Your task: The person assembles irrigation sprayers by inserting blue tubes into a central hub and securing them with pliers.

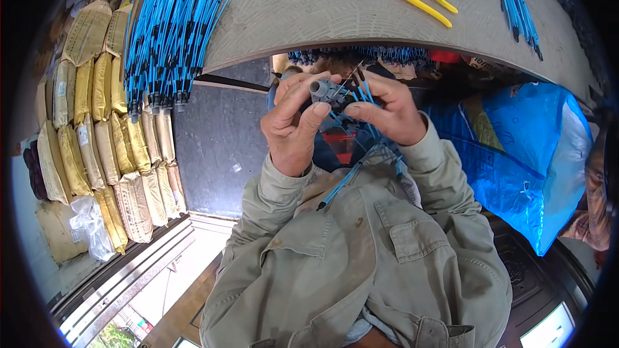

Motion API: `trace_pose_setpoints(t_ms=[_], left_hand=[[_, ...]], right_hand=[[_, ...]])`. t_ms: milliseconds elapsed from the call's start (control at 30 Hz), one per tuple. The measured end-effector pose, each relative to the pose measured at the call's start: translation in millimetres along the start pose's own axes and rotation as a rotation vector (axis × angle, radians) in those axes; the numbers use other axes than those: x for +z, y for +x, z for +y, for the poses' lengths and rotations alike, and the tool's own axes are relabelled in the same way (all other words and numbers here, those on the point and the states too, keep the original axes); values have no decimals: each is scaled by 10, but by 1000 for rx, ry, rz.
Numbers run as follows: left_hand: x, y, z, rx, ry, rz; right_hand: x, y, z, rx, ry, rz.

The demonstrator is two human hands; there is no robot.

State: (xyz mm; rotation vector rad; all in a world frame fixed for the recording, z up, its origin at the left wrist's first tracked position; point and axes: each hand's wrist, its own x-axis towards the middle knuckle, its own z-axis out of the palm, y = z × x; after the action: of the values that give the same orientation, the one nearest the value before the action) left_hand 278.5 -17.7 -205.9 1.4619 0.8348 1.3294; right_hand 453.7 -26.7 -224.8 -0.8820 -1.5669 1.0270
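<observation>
Between my two hands, just below the table edge, is a grey plastic connector (324, 90) with a round, open end. My left hand (291, 119) is closed around it, its thumb pressed on the near side. Opposite, my right hand (390, 108) pinches thin blue cables (369, 90) with dark ends close to the connector. Some of these cables hang down over my lap, and one black tip (321, 205) lies against my jacket. My fingers hide where the cables meet the connector.
On the table (290, 16) lie a thick bundle of blue cables (177, 32) at left, yellow-handled pliers (419, 3) and a smaller blue bundle (517, 9) at right. Stacked packages (103, 129) stand far left. A large blue plastic bag (509, 142) is at my right.
</observation>
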Motion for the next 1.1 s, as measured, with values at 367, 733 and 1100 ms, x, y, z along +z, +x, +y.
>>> trace_pose_setpoints(t_ms=[367,733,1100], left_hand=[[-73,55,103,24,105,-51],[-113,-9,85,57,98,-139],[70,-51,-50,-46,-19,78]], right_hand=[[88,94,57,-16,574,-16],[117,61,-162,173,570,-56],[252,-216,6,-195,-224,237]])
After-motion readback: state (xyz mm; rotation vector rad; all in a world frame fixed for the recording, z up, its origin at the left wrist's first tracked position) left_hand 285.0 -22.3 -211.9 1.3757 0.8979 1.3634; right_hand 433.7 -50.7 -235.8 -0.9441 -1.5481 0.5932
